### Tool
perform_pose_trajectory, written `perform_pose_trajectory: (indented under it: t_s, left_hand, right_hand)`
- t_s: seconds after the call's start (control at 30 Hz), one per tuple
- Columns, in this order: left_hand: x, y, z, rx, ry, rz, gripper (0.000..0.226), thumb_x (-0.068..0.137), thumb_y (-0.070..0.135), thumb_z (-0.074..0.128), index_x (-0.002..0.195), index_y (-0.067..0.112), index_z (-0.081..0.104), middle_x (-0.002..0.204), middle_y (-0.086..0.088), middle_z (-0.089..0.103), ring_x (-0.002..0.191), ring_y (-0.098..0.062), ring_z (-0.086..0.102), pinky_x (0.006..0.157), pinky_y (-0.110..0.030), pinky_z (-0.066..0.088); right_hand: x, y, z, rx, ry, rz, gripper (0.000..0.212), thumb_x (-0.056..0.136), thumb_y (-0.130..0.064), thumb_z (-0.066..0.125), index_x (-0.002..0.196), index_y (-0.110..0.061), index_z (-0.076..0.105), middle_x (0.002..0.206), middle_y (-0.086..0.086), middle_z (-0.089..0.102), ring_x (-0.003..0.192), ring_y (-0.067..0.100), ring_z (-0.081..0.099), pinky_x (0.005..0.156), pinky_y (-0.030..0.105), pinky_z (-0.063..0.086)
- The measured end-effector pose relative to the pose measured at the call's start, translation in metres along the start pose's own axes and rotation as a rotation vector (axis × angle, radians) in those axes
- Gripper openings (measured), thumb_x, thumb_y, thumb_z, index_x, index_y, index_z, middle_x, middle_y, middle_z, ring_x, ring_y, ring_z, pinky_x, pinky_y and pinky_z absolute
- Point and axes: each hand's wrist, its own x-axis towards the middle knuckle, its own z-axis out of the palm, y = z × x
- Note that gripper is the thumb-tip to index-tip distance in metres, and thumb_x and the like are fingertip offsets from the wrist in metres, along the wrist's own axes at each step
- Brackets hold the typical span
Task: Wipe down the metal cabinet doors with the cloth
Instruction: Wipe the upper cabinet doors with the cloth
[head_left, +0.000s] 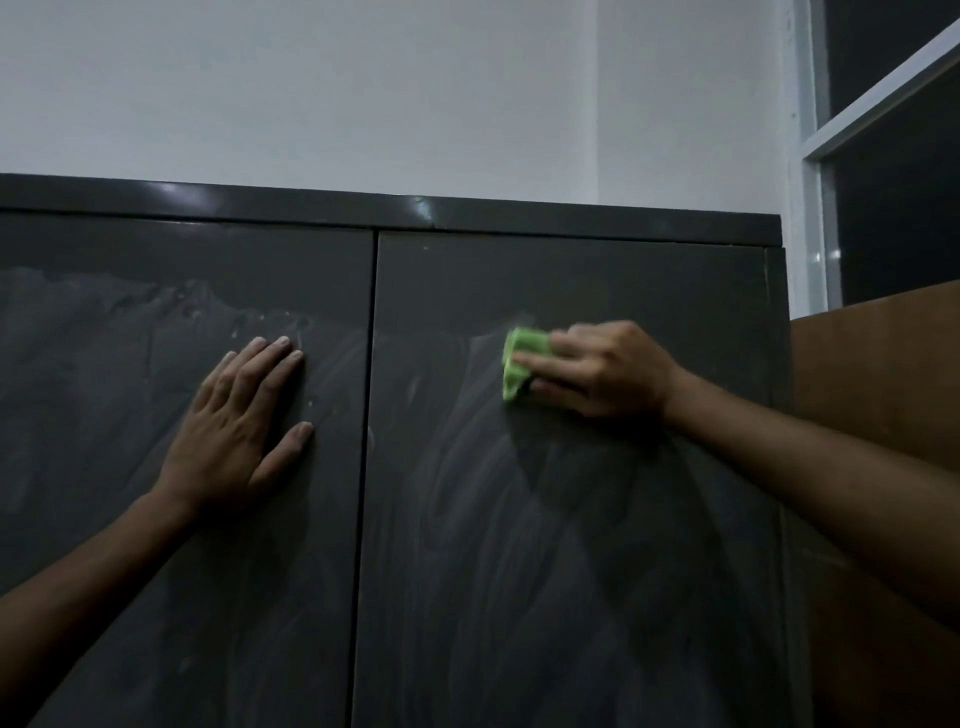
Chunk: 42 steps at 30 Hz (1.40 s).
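Observation:
A dark grey metal cabinet fills the view, with a left door (130, 519) and a right door (571, 571) meeting at a vertical seam in the middle. Both doors carry pale smeared streaks. My left hand (239, 431) lies flat on the left door, fingers straight and pointing up toward the seam. My right hand (602, 369) grips a bunched green cloth (522, 364) and holds it against the upper part of the right door.
The cabinet's top edge (415, 210) runs across below a white wall (363, 88). A brown cardboard panel (878, 374) stands to the right of the cabinet. A white window frame (815, 171) with dark panes is at the upper right.

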Motion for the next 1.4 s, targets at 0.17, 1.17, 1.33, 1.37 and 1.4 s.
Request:
perform_pose_trajectory:
  t_s: [0.17, 1.17, 1.33, 1.37, 1.4]
  left_hand:
    - [0.0, -0.002, 0.002, 0.005, -0.006, 0.003, 0.082, 0.097, 0.058, 0.04, 0.163, 0.01, 0.03, 0.17, -0.014, 0.026, 0.16, -0.027, 0.014, 0.132, -0.036, 0.001]
    - [-0.004, -0.005, 0.005, 0.008, 0.023, 0.006, 0.081, 0.098, 0.058, 0.04, 0.163, 0.011, 0.03, 0.171, -0.011, 0.025, 0.161, -0.025, 0.013, 0.132, -0.042, 0.007]
    - [-0.004, -0.004, 0.005, 0.02, 0.013, 0.005, 0.082, 0.098, 0.059, 0.04, 0.163, 0.011, 0.029, 0.171, -0.011, 0.024, 0.161, -0.025, 0.012, 0.132, -0.044, 0.009]
    - [-0.004, -0.004, 0.005, 0.023, 0.012, 0.005, 0.082, 0.098, 0.059, 0.04, 0.163, 0.011, 0.029, 0.171, -0.011, 0.024, 0.161, -0.025, 0.012, 0.132, -0.044, 0.009]
    - [-0.004, -0.004, 0.005, 0.022, 0.014, 0.003, 0.081, 0.098, 0.059, 0.04, 0.163, 0.011, 0.029, 0.171, -0.011, 0.024, 0.161, -0.025, 0.012, 0.132, -0.044, 0.009]
  right_hand:
    - [0.006, -0.026, 0.015, 0.062, 0.081, 0.217, 0.033, 0.101, -0.04, 0.061, 0.126, -0.022, 0.072, 0.1, 0.004, 0.072, 0.075, 0.028, 0.067, 0.059, 0.038, 0.053]
    - [0.029, -0.031, 0.02, -0.028, 0.033, 0.105, 0.033, 0.104, -0.036, 0.057, 0.134, -0.027, 0.066, 0.144, 0.008, 0.058, 0.103, 0.039, 0.057, 0.081, 0.047, 0.047]
    - [0.027, -0.062, 0.038, 0.051, -0.069, -0.166, 0.036, 0.098, -0.033, 0.066, 0.133, -0.03, 0.066, 0.142, 0.008, 0.059, 0.11, 0.036, 0.055, 0.084, 0.046, 0.048]
    - [0.032, -0.054, 0.035, 0.036, -0.072, -0.218, 0.034, 0.098, -0.031, 0.065, 0.132, -0.029, 0.067, 0.141, 0.008, 0.06, 0.108, 0.036, 0.056, 0.083, 0.046, 0.049]
    - [0.039, -0.045, 0.033, 0.02, -0.048, -0.173, 0.031, 0.099, -0.03, 0.063, 0.13, -0.028, 0.068, 0.14, 0.009, 0.06, 0.105, 0.037, 0.057, 0.083, 0.046, 0.049]
